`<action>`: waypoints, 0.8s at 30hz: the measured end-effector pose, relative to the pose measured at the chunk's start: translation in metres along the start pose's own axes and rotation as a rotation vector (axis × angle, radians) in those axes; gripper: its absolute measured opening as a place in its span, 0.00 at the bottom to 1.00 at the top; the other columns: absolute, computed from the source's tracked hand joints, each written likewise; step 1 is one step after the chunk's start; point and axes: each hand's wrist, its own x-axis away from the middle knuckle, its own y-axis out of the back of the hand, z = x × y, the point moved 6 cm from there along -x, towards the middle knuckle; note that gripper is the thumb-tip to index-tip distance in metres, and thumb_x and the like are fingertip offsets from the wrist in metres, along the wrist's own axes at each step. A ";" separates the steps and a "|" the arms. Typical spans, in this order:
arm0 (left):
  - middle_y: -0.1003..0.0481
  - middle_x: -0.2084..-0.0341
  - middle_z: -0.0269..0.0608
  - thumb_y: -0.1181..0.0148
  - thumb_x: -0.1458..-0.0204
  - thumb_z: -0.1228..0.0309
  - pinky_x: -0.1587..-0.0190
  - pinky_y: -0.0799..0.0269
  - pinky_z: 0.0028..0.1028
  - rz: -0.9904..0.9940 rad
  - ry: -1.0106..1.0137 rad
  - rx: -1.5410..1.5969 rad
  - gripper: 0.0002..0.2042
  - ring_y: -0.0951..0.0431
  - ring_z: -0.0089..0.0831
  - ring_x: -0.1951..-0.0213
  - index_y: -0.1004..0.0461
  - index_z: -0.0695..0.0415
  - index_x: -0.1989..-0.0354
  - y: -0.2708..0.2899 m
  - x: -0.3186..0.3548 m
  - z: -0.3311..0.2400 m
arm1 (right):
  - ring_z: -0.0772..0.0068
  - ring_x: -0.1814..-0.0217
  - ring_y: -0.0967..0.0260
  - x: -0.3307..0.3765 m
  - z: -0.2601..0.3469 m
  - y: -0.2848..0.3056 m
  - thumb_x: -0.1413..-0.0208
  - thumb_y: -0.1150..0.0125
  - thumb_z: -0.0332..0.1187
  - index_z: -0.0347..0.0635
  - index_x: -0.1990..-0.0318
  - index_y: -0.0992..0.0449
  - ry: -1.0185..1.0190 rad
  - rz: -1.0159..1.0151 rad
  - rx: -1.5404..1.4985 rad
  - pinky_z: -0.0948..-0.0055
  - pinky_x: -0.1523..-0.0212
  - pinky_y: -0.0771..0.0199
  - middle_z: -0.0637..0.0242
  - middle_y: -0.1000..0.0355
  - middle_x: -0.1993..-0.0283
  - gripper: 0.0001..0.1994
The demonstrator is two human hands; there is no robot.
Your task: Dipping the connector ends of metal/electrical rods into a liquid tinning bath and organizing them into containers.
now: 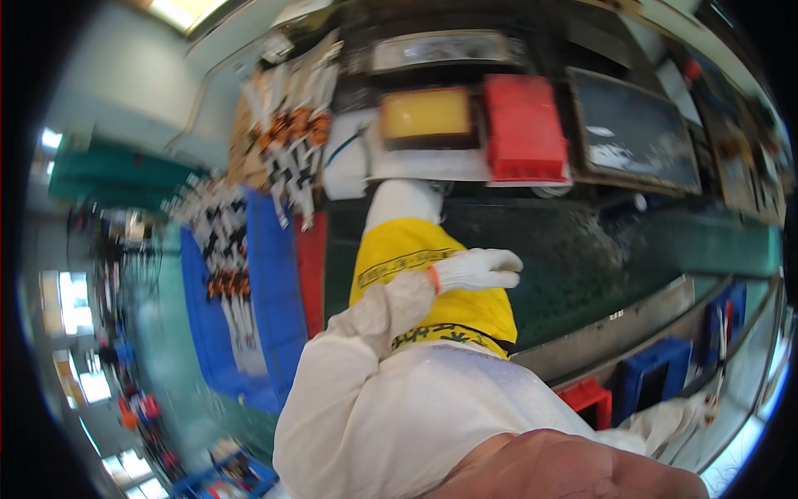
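Note:
My left hand (478, 270), in a white knitted glove, lies across the yellow apron (399, 241) at my front. Its fingers are stretched out toward the right, and I see nothing in them. Far to the right, at the end of a pale sleeve, is my right hand (706, 409). It is small and blurred beside a metal rail and a thin pale rod (721, 366). Whether it grips the rod I cannot make out.
Ahead, a yellow block (426, 113) in a dark tray and a red bin (525, 129) stand on the bench. Bundled parts with copper coils (291, 129) lie left of them; more hang over a blue bin (278, 308). A blue crate (652, 374) and red crate (587, 399) sit at right.

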 end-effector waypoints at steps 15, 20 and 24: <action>0.26 0.43 0.41 0.43 0.38 0.61 0.38 0.34 0.30 -0.309 -0.032 0.338 0.22 0.28 0.31 0.41 0.31 0.58 0.38 0.077 0.036 0.052 | 0.45 0.61 0.26 0.064 0.170 0.097 0.52 0.38 0.48 0.45 0.60 0.21 -0.122 0.345 0.421 0.44 0.61 0.25 0.45 0.26 0.57 0.18; 0.25 0.47 0.41 0.44 0.37 0.63 0.38 0.34 0.29 -0.467 0.007 0.395 0.20 0.27 0.29 0.43 0.30 0.60 0.40 0.121 0.072 0.064 | 0.46 0.42 0.32 0.069 0.260 0.132 0.49 0.37 0.51 0.48 0.47 0.23 -0.119 0.904 0.692 0.40 0.53 0.29 0.39 0.34 0.43 0.25; 0.22 0.51 0.38 0.42 0.39 0.62 0.42 0.32 0.27 -0.776 -0.026 0.475 0.17 0.24 0.27 0.48 0.24 0.59 0.46 0.160 0.106 0.101 | 0.45 0.40 0.32 0.176 0.302 0.081 0.46 0.36 0.49 0.41 0.46 0.24 -0.004 1.148 0.062 0.52 0.42 0.28 0.47 0.28 0.44 0.25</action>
